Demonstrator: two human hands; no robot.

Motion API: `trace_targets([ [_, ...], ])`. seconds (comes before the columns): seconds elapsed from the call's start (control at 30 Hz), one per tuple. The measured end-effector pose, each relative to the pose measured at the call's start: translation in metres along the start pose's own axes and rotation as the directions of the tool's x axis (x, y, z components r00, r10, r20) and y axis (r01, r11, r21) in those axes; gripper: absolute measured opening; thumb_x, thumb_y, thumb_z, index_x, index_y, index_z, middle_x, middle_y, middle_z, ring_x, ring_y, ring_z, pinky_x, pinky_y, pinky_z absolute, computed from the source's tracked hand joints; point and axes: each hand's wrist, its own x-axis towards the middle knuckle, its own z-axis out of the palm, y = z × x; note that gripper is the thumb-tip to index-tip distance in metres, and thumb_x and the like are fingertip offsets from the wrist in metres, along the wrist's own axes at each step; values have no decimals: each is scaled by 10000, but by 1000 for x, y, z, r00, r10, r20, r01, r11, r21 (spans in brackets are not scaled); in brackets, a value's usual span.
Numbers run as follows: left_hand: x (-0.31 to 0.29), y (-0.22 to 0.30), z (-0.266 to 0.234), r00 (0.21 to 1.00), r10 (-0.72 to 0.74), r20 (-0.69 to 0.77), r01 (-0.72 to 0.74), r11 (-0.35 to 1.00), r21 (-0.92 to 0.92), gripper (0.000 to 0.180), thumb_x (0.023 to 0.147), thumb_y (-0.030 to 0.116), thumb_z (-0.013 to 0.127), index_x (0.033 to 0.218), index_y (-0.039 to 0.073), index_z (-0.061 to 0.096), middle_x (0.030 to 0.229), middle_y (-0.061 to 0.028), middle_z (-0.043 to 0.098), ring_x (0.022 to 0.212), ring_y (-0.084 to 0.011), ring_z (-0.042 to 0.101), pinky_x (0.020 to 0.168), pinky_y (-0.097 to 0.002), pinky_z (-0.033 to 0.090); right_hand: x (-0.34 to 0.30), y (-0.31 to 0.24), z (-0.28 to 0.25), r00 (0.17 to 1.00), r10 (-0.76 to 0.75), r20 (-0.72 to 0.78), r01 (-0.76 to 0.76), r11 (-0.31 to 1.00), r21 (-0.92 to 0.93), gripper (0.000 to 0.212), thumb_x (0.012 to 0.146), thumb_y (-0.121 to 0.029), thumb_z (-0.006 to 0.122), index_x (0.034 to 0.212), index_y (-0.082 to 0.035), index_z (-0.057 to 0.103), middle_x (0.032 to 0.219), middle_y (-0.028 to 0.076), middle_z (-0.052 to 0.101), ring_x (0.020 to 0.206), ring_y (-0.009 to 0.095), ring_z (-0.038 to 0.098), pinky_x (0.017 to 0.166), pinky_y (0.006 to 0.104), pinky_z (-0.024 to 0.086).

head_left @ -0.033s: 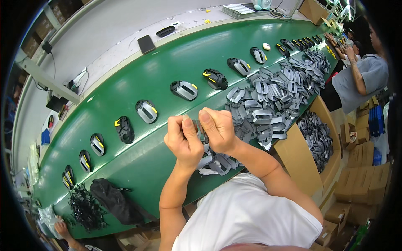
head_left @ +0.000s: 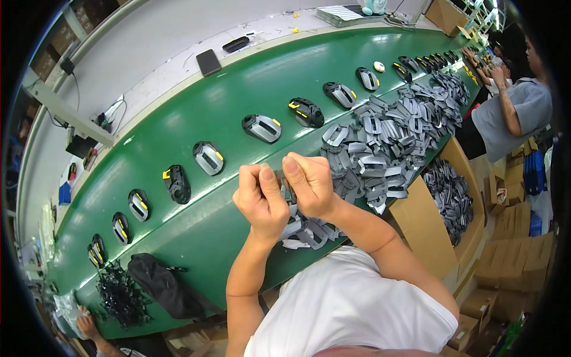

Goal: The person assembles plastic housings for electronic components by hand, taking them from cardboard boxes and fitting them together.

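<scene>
Bench (head_left: 208,238): spans lower left to upper right of frame. Computer mice (head_left: 262,128): in a row along the bench, beyond the left hand (head_left: 262,202) and right hand (head_left: 310,185). Small part (head_left: 287,190), mostly hidden: between the hands, near frame centre. Shell pile (head_left: 380,143): on the bench, right of the hands. Cardboard box (head_left: 419,220): below right of the pile. Bag (head_left: 160,285): on the bench, lower left.

The left hand (head_left: 259,201) and the right hand (head_left: 311,187) stood close together in front of the person, fingers curled in tight – the left thumb (head_left: 270,187) and the right thumb (head_left: 297,178) lay uppermost, their tips pointing forward. The left forearm (head_left: 252,262) rose steeply to its hand, while the right forearm (head_left: 361,224) slanted up and leftward – both bare, with the elbows bent
</scene>
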Motion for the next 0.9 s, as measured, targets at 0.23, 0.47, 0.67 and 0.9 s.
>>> trace_targets([
  [0.23, -2, 1, -3, 999, -30, 21, 31, 999, -38, 182, 912, 87, 489, 760, -9, 459, 516, -45, 490, 445, -79, 456, 418, -222, 359, -1, -1, 1, 1000, -3, 15, 3, 1000, -12, 343, 938, -149, 455, 637, 15, 468, 504, 96, 443, 411, 209, 441, 403, 312, 334],
  [0.47, -1, 4, -1, 1000, -17, 12, 18, 996, -91, 187, 914, 86, 481, 757, -11, 456, 518, -48, 491, 439, -77, 452, 410, -219, 354, -3, 1, -1, 1000, -2, 13, 1, 999, 40, 345, 943, -151, 441, 642, 16, 468, 503, 91, 419, 410, 205, 430, 403, 312, 331],
  [0.67, -5, -2, -3, 1000, 13, 3, -13, 1000, -23, 170, 903, 72, 496, 757, -7, 459, 520, -48, 478, 431, -82, 451, 400, -224, 344, -2, -2, -1, 999, 15, 32, -16, 999, 32, 344, 942, -151, 441, 642, 16, 467, 506, 97, 415, 412, 210, 430, 405, 313, 333],
  [0.9, -8, -3, 7, 925, 379, -26, -361, 898, 250, 142, 876, 55, 532, 758, 4, 471, 549, -57, 476, 401, -143, 440, 385, -258, 355, 4, 8, -7, 993, 17, 116, -12, 999, -49, 359, 945, -171, 438, 630, 1, 453, 490, 82, 401, 407, 202, 405, 413, 307, 324],
])
